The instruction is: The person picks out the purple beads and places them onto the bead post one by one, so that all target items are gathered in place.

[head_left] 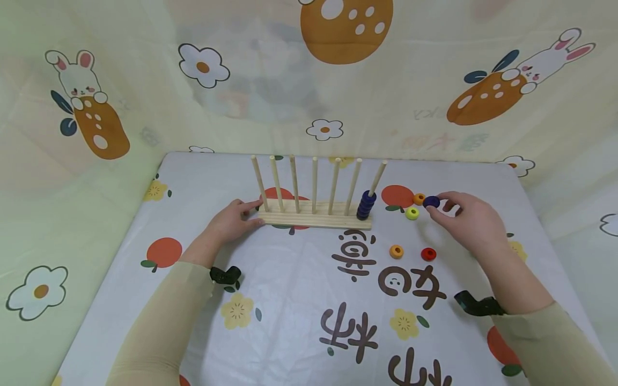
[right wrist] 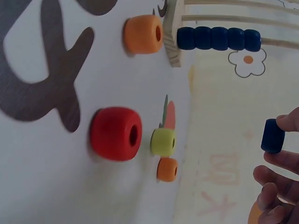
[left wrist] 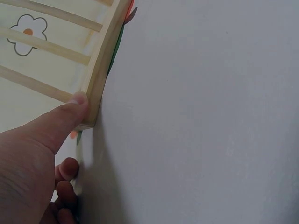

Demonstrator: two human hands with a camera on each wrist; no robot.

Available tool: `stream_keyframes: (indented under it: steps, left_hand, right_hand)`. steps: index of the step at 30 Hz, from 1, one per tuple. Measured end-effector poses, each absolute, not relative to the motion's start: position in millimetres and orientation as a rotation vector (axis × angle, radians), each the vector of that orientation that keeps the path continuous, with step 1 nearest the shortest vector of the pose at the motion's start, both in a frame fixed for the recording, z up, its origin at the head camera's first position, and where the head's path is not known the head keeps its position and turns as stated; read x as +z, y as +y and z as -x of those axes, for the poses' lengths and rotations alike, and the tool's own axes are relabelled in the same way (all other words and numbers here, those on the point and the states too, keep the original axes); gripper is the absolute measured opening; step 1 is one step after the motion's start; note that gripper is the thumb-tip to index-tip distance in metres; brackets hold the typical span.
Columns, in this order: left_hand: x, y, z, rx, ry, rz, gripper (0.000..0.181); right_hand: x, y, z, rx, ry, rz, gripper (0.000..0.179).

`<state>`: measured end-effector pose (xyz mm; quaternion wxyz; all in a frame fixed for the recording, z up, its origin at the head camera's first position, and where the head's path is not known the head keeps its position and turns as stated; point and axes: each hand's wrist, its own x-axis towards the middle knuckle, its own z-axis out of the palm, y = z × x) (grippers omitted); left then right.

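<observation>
A wooden rack (head_left: 316,221) with several upright pegs stands on the table. My left hand (head_left: 233,222) grips its left end, the thumb (left wrist: 77,105) on the front part of the base in the left wrist view. Dark blue beads (head_left: 366,205) are stacked on the rightmost peg; the other pegs are bare. My right hand (head_left: 475,222) pinches one more dark blue bead (right wrist: 273,136) between thumb and index finger, raised off the table to the right of the rack. The other fingers of that hand are loosely curled.
Loose beads lie right of the rack: a red one (head_left: 428,254), a yellow-green one (head_left: 412,213), an orange one (head_left: 396,251) and another orange one (head_left: 419,199) behind. A patterned cloth (head_left: 285,300) covers the table, and printed curtains (head_left: 260,102) hang behind it.
</observation>
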<state>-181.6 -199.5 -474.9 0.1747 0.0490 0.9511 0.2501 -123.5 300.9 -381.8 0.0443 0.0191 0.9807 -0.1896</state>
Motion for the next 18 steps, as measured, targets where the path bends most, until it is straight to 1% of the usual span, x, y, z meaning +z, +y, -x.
stream_keyframes:
  steps: [5, 9, 15, 18]
  left_hand:
    - [-475, -199, 182, 0.71, 2.694, -0.136, 0.066]
    - [-474, -199, 182, 0.703, 2.691, -0.132, 0.066]
    - [-472, -199, 181, 0.697, 2.689, -0.135, 0.066]
    - [-471, -198, 181, 0.699, 2.686, -0.134, 0.066]
  right_hand:
    - [-377, 291, 126, -0.606, 2.999, -0.04, 0.073]
    - [-374, 285, 128, -0.647, 3.009, -0.02, 0.068]
    - [-370, 275, 129, -0.714, 3.018, -0.044, 0.073]
    - [-367, 270, 130, -0.746, 3.036, -0.041, 0.07]
